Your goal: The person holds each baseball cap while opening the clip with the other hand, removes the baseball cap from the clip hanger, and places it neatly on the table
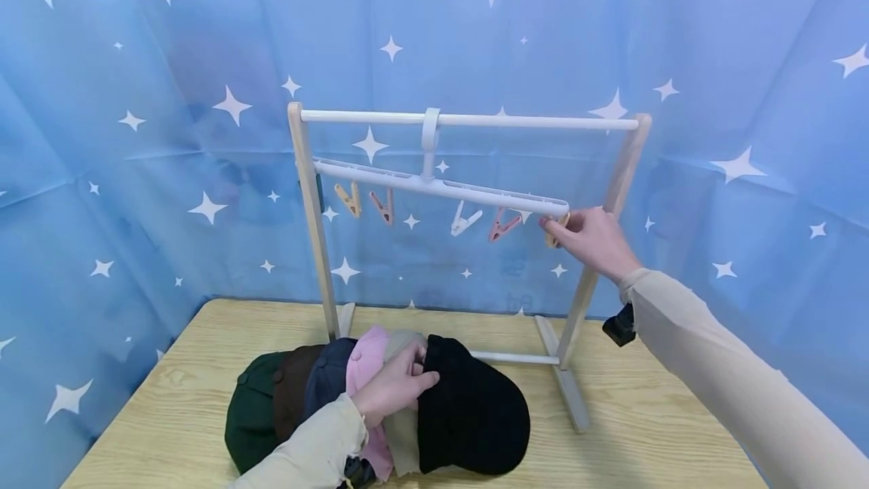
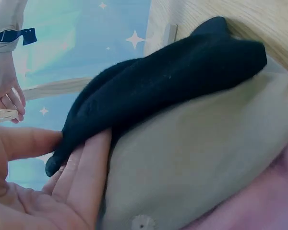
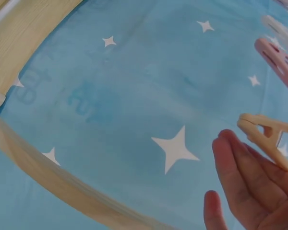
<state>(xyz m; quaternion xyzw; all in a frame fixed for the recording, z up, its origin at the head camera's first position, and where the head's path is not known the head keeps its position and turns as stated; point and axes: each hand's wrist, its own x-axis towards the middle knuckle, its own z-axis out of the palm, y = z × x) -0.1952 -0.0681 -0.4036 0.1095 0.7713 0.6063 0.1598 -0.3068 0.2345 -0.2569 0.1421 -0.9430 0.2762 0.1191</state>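
Observation:
My left hand (image 1: 397,387) pinches the edge of a black cap (image 1: 475,406), the rightmost in a row of overlapping caps. In the left wrist view, its fingers reach under the black cap's edge (image 2: 81,139), beside a beige cap (image 2: 182,153). My right hand (image 1: 597,240) is up at the lower right end of a white clip hanger (image 1: 434,186) and holds a yellow clip (image 1: 558,232) there. The right wrist view has this yellow clip (image 3: 266,134) behind the fingers. The hanger hooks over a rack's top bar (image 1: 529,121) and tilts down to the right.
Left of the beige cap lie pink (image 1: 366,353), navy (image 1: 326,379), brown (image 1: 292,387) and green (image 1: 254,406) caps on the wooden table (image 1: 176,376). White (image 1: 465,219) and pink (image 1: 502,226) clips, among others, hang along the hanger. A star-patterned curtain surrounds the table.

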